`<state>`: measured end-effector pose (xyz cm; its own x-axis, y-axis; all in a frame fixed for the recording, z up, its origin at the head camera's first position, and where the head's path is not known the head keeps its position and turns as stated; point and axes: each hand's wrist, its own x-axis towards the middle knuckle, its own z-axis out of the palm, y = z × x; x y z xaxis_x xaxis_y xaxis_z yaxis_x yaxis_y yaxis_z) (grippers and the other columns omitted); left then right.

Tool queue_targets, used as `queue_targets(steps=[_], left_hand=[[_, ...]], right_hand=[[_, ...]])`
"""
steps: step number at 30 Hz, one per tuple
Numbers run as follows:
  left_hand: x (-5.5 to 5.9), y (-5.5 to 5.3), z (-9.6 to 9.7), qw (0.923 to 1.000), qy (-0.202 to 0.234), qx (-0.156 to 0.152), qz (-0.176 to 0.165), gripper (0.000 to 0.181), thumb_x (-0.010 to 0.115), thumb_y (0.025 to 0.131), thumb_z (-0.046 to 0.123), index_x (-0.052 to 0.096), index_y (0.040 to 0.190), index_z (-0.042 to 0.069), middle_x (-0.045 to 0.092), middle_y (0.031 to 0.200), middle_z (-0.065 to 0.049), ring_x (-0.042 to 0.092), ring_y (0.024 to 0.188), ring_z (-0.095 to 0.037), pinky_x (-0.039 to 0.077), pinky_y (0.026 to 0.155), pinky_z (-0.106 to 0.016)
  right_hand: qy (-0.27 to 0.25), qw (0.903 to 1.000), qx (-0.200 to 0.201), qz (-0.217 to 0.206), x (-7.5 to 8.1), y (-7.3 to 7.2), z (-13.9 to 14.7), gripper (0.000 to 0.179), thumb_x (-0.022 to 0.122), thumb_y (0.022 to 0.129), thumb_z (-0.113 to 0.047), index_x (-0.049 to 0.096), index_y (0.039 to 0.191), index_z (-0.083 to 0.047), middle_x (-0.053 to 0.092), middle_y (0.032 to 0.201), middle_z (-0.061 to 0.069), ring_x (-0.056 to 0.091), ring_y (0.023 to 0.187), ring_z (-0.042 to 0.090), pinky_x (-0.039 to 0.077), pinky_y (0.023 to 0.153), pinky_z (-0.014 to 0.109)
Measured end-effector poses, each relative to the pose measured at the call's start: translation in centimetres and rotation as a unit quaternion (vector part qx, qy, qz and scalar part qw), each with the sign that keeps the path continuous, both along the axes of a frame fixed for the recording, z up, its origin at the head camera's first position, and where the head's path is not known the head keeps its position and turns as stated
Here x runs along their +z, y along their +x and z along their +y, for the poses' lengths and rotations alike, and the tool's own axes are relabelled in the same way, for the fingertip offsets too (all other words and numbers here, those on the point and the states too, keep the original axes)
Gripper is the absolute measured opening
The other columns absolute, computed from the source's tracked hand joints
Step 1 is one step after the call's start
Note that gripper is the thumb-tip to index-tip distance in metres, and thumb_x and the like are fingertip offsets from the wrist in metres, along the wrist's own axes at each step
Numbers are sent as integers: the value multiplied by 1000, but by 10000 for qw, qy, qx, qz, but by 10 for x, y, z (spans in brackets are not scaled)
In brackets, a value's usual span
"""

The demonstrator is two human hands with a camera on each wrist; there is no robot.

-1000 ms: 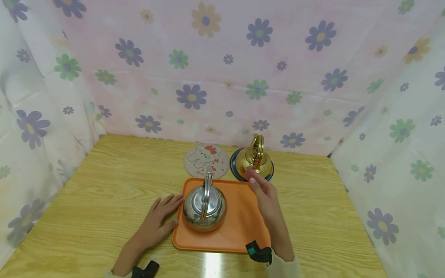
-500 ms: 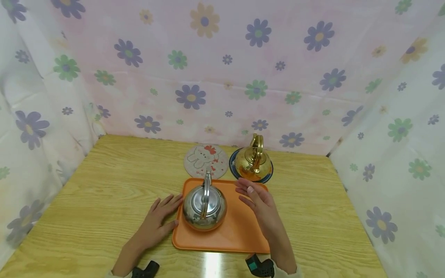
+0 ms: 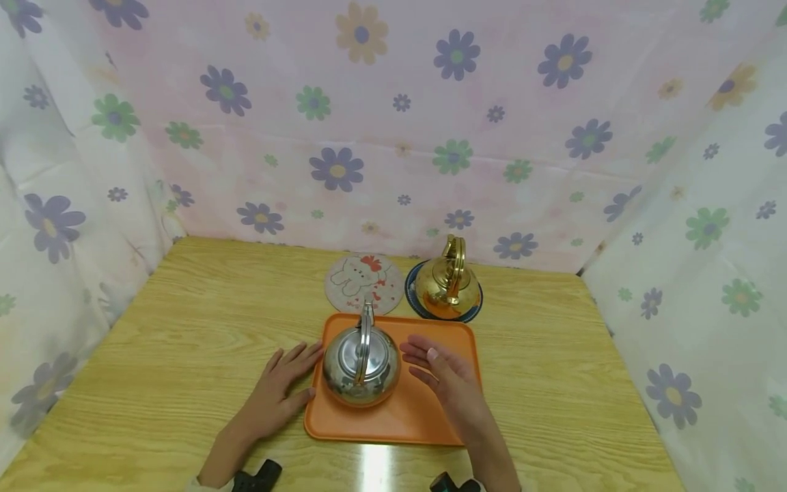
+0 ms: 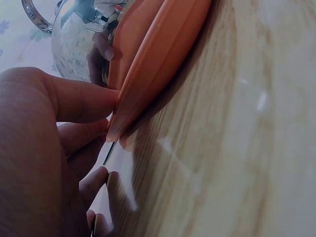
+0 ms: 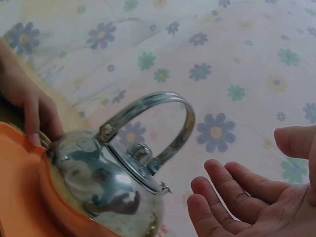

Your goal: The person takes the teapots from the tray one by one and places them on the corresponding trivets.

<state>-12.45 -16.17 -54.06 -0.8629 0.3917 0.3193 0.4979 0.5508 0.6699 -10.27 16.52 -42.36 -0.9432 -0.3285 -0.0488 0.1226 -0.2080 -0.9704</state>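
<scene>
A silver kettle (image 3: 382, 365) with an upright arched handle stands on the left half of an orange tray (image 3: 393, 422). My left hand (image 3: 273, 396) lies at the tray's left edge, its fingers extended. In the left wrist view, the thumb and a fingertip of the left hand (image 4: 37, 143) touch the tray's rim (image 4: 158, 54). Over the right part of the tray is my right hand (image 3: 455, 386), holding nothing. The right wrist view has the right hand (image 5: 247, 202) with loosely spread fingers, apart from the silver kettle (image 5: 103, 182).
Behind the tray lies a round pale mat (image 3: 344, 280) with a rabbit drawing. A gold kettle (image 3: 433, 290) stands to its right on a dark blue round base (image 3: 410, 301). Flowered curtains (image 3: 393, 137) enclose the wooden table (image 3: 233, 301) at the back and sides.
My right hand has moved from beside the gold kettle, back toward me and leftward, over the tray near the silver kettle. The left hand and both kettles stay in place.
</scene>
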Motion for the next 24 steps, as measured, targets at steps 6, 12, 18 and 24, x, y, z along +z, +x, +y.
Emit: queue_targets(steps=[6,12,18,24], left_hand=[[4,0,1,9999,18,-25,164,60,69,93,22,53,150,14,51,154,-14,38,142,-47,10,120,-61],[4,0,1,9999,47,-21,148,61,70,92,22,53,150,14,50,154,-13,38,143,-47,8,121,-57],[2,0,0,10000,41,-5,91,61,70,92,22,53,150,15,50,154,-13,38,143,-47,8,121,-60],[2,0,0,10000,-24,0,46,60,69,93,23,53,150,16,50,155,-12,37,144,-47,8,121,-61]], right_hand=[[-246,9991,330,96,-4,2,-8,57,39,112,-26,34,150,16,60,142,17,59,130,23,48,108,34],[-451,9972,545,227,-1,2,-16,56,37,112,-24,32,150,18,58,143,17,59,131,26,49,108,35],[-371,9973,618,150,4,1,-23,57,38,112,-26,34,150,16,57,143,20,58,131,27,48,108,34],[-573,9951,811,0,5,-3,-32,55,40,111,-24,36,149,15,63,136,10,61,127,19,47,110,34]])
